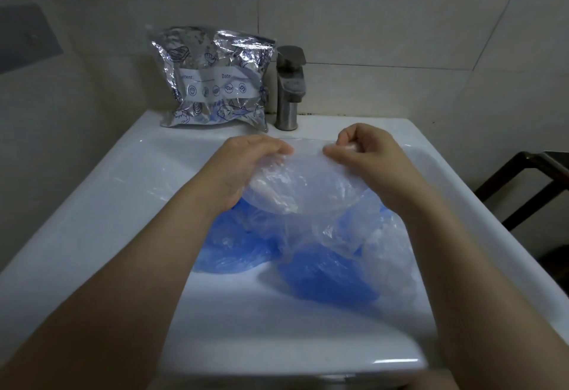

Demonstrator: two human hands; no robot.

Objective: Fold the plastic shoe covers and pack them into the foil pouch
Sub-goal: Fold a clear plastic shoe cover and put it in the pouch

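Observation:
A clear plastic shoe cover (303,185) is stretched between both hands above the white sink (129,174). My left hand (246,165) grips its left edge and my right hand (366,152) pinches its upper right edge. Below it, several blue shoe covers (326,272) and clear ones (388,254) lie crumpled in the basin. The foil pouch (215,79), silver with blue fish drawings and a white label, leans upright against the wall at the back left of the sink, with some blue plastic showing inside.
A grey metal tap (289,88) stands just right of the pouch at the sink's back rim. Tiled walls close in behind and to the left. A dark wooden frame (529,183) stands to the right of the sink.

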